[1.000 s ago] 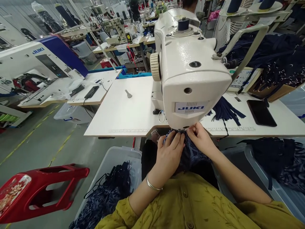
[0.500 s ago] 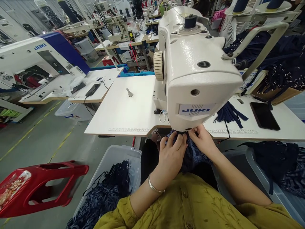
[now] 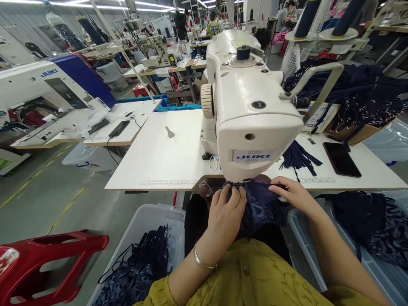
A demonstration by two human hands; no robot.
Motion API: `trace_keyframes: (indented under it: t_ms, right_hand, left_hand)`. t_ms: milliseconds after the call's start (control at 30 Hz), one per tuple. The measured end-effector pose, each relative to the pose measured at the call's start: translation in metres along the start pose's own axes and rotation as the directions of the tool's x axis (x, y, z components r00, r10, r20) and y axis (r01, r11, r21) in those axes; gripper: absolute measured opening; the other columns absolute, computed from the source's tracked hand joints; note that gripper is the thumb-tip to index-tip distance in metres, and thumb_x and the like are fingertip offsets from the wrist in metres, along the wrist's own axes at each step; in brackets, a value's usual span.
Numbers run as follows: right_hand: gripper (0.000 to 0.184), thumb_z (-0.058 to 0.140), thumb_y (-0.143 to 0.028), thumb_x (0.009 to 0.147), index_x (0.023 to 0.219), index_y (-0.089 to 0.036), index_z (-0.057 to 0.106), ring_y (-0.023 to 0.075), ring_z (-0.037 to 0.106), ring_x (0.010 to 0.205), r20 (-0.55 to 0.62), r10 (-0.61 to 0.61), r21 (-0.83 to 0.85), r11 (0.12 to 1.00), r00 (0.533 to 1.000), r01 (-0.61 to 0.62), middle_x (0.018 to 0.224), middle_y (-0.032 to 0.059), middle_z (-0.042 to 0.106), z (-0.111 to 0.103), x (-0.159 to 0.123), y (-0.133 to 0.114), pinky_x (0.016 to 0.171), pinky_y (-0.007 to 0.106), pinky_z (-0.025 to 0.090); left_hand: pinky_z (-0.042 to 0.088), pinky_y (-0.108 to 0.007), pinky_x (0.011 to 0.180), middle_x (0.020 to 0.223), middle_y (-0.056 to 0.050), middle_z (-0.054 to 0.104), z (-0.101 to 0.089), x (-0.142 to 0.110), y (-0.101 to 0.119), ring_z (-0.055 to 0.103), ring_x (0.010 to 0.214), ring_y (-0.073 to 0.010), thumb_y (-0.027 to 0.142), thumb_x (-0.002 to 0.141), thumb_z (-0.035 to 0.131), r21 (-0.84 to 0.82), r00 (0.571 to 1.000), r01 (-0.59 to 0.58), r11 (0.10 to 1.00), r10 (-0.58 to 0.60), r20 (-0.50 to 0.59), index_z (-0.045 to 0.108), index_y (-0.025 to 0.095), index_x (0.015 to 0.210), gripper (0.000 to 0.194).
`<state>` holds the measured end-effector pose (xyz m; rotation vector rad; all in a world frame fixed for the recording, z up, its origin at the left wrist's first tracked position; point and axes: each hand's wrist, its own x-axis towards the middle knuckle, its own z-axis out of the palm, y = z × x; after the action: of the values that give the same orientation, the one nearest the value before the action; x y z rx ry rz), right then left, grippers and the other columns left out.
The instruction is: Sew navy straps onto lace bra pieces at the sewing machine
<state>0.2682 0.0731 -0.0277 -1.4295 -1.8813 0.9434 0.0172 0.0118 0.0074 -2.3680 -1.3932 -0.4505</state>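
Okay, nearest first: mustard shirt (image 3: 245, 272) at the bottom of view, clear bin (image 3: 175, 214) with patterned navy garments (image 3: 137, 267) on the left, red stool (image 3: 63, 265) further left, another clear bin (image 3: 306, 244) on the right. My left hand (image 3: 225, 216), bangle (image 3: 202, 258) on the wrist, has its fingers bent down on the navy fabric (image 3: 259, 204), right below the machine head; thumb hidden, so can't tell if that grip is closed. My right hand (image 3: 290, 192) has a narrow grip, thumb and fingers pinching the fabric's edge, out to the right of the head. Fabric hangs at the counter's front edge, over the lap. White sewing machine (image 3: 255, 123) sits above it. On the counter (image 3: 153, 157): small metal tool (image 3: 169, 132) left of the machine, navy strips (image 3: 299, 157) just right of it, dark phone (image 3: 342, 160) further right. Beyond: second machine (image 3: 35, 87) far left, thread cones (image 3: 307, 19) upper right.
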Motion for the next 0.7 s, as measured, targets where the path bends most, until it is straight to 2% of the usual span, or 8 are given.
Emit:
trace_keyframes:
  t_ms: [67,200,300,367,433,500,600,700]
  right_hand:
    - [0.032,0.057,-0.054,0.086,0.083,-0.023,0.062,0.0205,0.059,0.078,-0.033,-0.001,-0.037,0.999,0.999,0.000,0.082,0.0028,0.064,-0.009,-0.007,0.011,0.073,0.032,0.046]
    - [0.031,0.056,-0.053,0.087,0.083,-0.023,0.062,0.0237,0.057,0.091,-0.149,-0.119,-0.113,0.988,0.982,0.103,0.092,0.0070,0.060,-0.015,-0.017,0.024,0.084,0.038,0.045]
    - [0.029,0.056,-0.052,0.087,0.088,-0.024,0.063,0.0255,0.054,0.098,-0.228,-0.149,-0.163,0.980,0.962,0.113,0.095,0.0081,0.058,-0.017,-0.022,0.028,0.088,0.041,0.042]
    - [0.029,0.054,-0.052,0.088,0.091,-0.025,0.062,0.0253,0.054,0.095,-0.246,-0.130,-0.175,0.981,0.961,0.088,0.093,0.0072,0.058,-0.020,-0.026,0.028,0.085,0.040,0.042]
    - [0.029,0.054,-0.053,0.088,0.093,-0.025,0.061,0.0248,0.055,0.093,-0.250,-0.101,-0.174,0.983,0.963,0.058,0.091,0.0063,0.060,-0.024,-0.030,0.025,0.082,0.039,0.042]
    - [0.032,0.054,-0.055,0.087,0.092,-0.024,0.060,0.0241,0.056,0.089,-0.257,-0.048,-0.174,0.985,0.965,0.002,0.091,0.0053,0.062,-0.029,-0.036,0.020,0.080,0.037,0.042]
    - [0.036,0.053,-0.059,0.086,0.085,-0.024,0.058,0.0198,0.055,0.072,-0.179,0.129,-0.138,0.978,0.975,-0.155,0.076,0.0018,0.061,-0.036,-0.044,0.011,0.069,0.033,0.042]
    - [0.038,0.054,-0.060,0.086,0.081,-0.022,0.058,0.0163,0.054,0.063,-0.003,0.263,0.061,0.963,0.965,-0.263,0.066,0.0002,0.060,-0.038,-0.048,0.005,0.063,0.030,0.042]
  left_hand:
    - [0.045,-0.041,0.092,0.115,-0.009,0.063,0.002,-0.001,-0.001,0.057,0.111,-0.0265,0.019,0.090,0.056,0.019,1.000,-0.016,1.000,0.015,0.009,0.054,0.014,0.127,0.037]
    - [0.047,-0.041,0.089,0.114,-0.009,0.063,0.002,-0.001,0.000,0.058,0.108,-0.0277,0.021,0.091,0.055,0.050,1.000,-0.019,0.999,0.019,-0.004,0.055,0.013,0.127,0.036]
    - [0.048,-0.040,0.086,0.113,-0.011,0.064,-0.003,0.000,0.003,0.058,0.109,-0.0286,0.038,0.096,0.048,0.014,1.000,-0.014,1.000,0.014,-0.003,0.056,0.012,0.126,0.041]
    - [0.049,-0.042,0.086,0.113,-0.013,0.064,-0.007,0.000,0.005,0.057,0.111,-0.0316,0.059,0.092,0.040,-0.029,1.000,-0.014,0.999,0.015,0.010,0.056,0.011,0.126,0.061]
    - [0.049,-0.045,0.087,0.115,-0.016,0.063,-0.010,0.000,0.007,0.055,0.113,-0.0352,0.075,0.084,0.034,-0.061,0.999,-0.021,0.998,0.022,0.023,0.056,0.009,0.126,0.081]
    - [0.048,-0.047,0.089,0.116,-0.018,0.062,-0.011,0.000,0.010,0.053,0.115,-0.0378,0.081,0.079,0.033,-0.073,0.999,-0.020,0.997,0.023,0.037,0.056,0.007,0.125,0.090]
    - [0.047,-0.048,0.092,0.119,-0.019,0.059,-0.011,0.000,0.015,0.051,0.119,-0.0389,0.072,0.084,0.041,-0.069,0.997,-0.005,0.998,0.010,0.077,0.053,0.006,0.129,0.081]
    - [0.045,-0.048,0.097,0.124,-0.018,0.057,-0.012,-0.001,0.021,0.048,0.123,-0.0383,0.054,0.086,0.052,-0.075,0.992,0.024,0.997,-0.015,0.123,0.047,0.007,0.135,0.068]
